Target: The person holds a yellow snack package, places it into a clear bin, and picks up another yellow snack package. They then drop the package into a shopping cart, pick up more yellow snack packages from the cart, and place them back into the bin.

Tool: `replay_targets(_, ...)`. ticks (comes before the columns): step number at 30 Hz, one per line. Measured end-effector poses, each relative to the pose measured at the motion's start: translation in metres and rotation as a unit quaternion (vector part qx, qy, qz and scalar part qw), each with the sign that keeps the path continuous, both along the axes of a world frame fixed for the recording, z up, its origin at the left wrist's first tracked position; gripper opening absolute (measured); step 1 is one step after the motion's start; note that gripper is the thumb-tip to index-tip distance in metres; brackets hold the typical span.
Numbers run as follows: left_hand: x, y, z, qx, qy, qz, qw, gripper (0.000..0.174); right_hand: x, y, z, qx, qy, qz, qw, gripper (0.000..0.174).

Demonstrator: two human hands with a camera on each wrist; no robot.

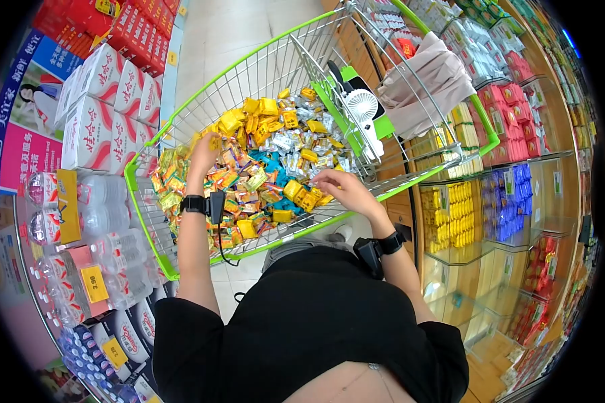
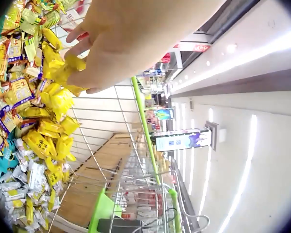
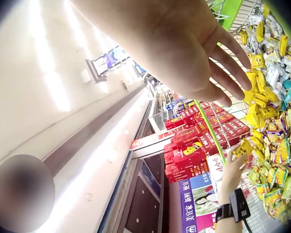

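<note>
A wire cart with a green rim (image 1: pixel 131 168) holds heaps of small wrapped packets: yellow (image 1: pixel 230 122), silver (image 1: pixel 296 127), teal (image 1: pixel 267 161) and orange-green (image 1: pixel 171 181). At the cart's left side, my left hand (image 1: pixel 205 153) pinches a yellow packet (image 3: pixel 243 149), seen in the right wrist view. In the left wrist view the same hand (image 2: pixel 114 46) is above more yellow packets (image 2: pixel 56 102). My right hand (image 1: pixel 349 191) hovers by yellow packets (image 1: pixel 301 195) near the cart's near side, its fingers relaxed; the right wrist view shows them (image 3: pixel 228 73) spread and holding nothing.
A white fan (image 1: pixel 361 106) and a beige cloth (image 1: pixel 427 87) are at the cart's child seat. Boxes (image 1: pixel 94 134) and bottled water (image 1: pixel 104 208) stand on the left. Shelf bins with yellow (image 1: pixel 450 215), blue (image 1: pixel 511 201) and pink packets (image 1: pixel 511 124) line the right.
</note>
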State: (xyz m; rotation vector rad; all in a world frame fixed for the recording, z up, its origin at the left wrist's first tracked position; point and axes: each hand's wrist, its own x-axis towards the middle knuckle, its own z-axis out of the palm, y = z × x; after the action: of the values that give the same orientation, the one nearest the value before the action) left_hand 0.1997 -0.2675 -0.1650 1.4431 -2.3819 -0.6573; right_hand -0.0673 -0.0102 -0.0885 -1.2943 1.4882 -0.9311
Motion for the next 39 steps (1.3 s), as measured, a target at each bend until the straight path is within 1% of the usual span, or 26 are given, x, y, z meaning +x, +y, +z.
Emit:
replay_targets(2,-0.013,0.018,0.026,0.059,0.010,-0.013,0.998,0.034,-0.001,0.003,0.002,-0.009,0.005,0.001,1.000,0.017)
replay_targets(3,-0.020,0.025,0.038,0.058,0.010,-0.014,0.998,0.034,-0.002,0.004,0.002,-0.016,0.010,0.005,1.000,0.017)
replay_targets(5,-0.033,0.039,0.056,0.173,0.017,-0.025,0.985,0.038,-0.003,0.007,0.006,-0.013,0.008,0.004,1.000,0.016)
replay_targets(6,-0.038,0.045,0.059,0.172,0.017,-0.027,0.985,0.038,-0.004,0.008,0.008,-0.009,0.005,0.003,1.000,0.015)
replay_targets(8,-0.047,0.058,0.063,0.202,0.132,-0.093,0.966,0.039,-0.005,0.013,0.013,-0.014,-0.007,-0.001,1.000,0.015)
replay_targets(10,-0.060,0.076,0.081,0.218,0.132,-0.102,0.962,0.038,-0.006,0.017,0.014,-0.019,-0.019,-0.007,1.000,0.015)
replay_targets(12,-0.071,0.089,0.089,0.279,0.218,-0.140,0.925,0.037,-0.009,0.020,0.014,-0.024,-0.032,-0.017,0.999,0.015)
replay_targets(13,-0.076,0.096,0.097,0.309,0.228,-0.142,0.912,0.038,-0.011,0.022,0.016,-0.025,-0.014,-0.004,1.000,0.019)
replay_targets(14,-0.081,0.104,0.104,0.310,0.228,-0.145,0.911,0.038,-0.012,0.023,0.017,-0.025,-0.014,-0.007,1.000,0.019)
replay_targets(16,-0.090,0.119,0.116,0.365,0.305,-0.153,0.866,0.040,-0.011,0.025,0.020,-0.044,0.008,-0.032,0.998,0.019)
replay_targets(17,-0.096,0.127,0.124,0.386,0.313,-0.155,0.854,0.041,-0.011,0.026,0.024,-0.052,-0.008,-0.034,0.998,0.022)
replay_targets(18,-0.100,0.134,0.125,0.386,0.312,-0.156,0.854,0.041,-0.011,0.027,0.028,-0.052,-0.007,-0.036,0.998,0.022)
replay_targets(21,-0.112,0.155,0.128,0.399,0.422,-0.146,0.801,0.039,-0.008,0.030,0.038,-0.067,-0.009,-0.053,0.996,0.026)
replay_targets(22,-0.115,0.161,0.128,0.400,0.422,-0.147,0.800,0.039,-0.007,0.031,0.039,-0.081,-0.013,-0.061,0.995,0.027)
replay_targets(24,-0.122,0.172,0.127,0.399,0.481,-0.148,0.766,0.035,-0.005,0.032,0.046,-0.095,-0.016,-0.070,0.993,0.027)
replay_targets(25,-0.126,0.177,0.127,0.383,0.485,-0.131,0.775,0.028,-0.004,0.034,0.052,-0.095,-0.038,-0.085,0.991,0.026)
replay_targets(26,-0.128,0.181,0.126,0.383,0.484,-0.132,0.775,0.028,-0.003,0.035,0.056,-0.095,-0.060,-0.100,0.989,0.025)
replay_targets(27,-0.130,0.184,0.125,0.396,0.493,-0.114,0.766,0.025,-0.002,0.035,0.055,-0.095,-0.060,-0.101,0.988,0.025)
replay_targets(28,-0.131,0.187,0.124,0.408,0.501,-0.096,0.757,0.023,-0.002,0.035,0.053,-0.113,-0.057,-0.126,0.984,0.024)
replay_targets(30,-0.132,0.188,0.114,0.392,0.507,-0.109,0.760,0.019,-0.005,0.035,0.048,-0.131,-0.054,-0.153,0.978,0.024)
replay_targets(32,-0.132,0.191,0.110,0.408,0.474,-0.122,0.771,0.018,-0.010,0.035,0.042,-0.140,-0.066,-0.177,0.972,0.025)
replay_targets(33,-0.135,0.195,0.112,0.408,0.498,-0.119,0.756,0.019,-0.011,0.035,0.041,-0.149,-0.079,-0.184,0.968,0.023)
replay_targets(34,-0.136,0.197,0.116,0.409,0.498,-0.120,0.756,0.019,-0.012,0.036,0.042,-0.149,-0.078,-0.185,0.968,0.023)
replay_targets(36,-0.136,0.202,0.126,0.459,0.499,-0.102,0.728,0.026,-0.014,0.037,0.044,-0.136,-0.104,-0.181,0.968,0.022)
replay_targets(37,-0.136,0.203,0.126,0.459,0.499,-0.103,0.728,0.026,-0.014,0.038,0.045,-0.136,-0.104,-0.182,0.968,0.022)
replay_targets(39,-0.136,0.203,0.127,0.453,0.468,-0.124,0.749,0.035,-0.014,0.038,0.047,-0.146,-0.104,-0.179,0.967,0.021)
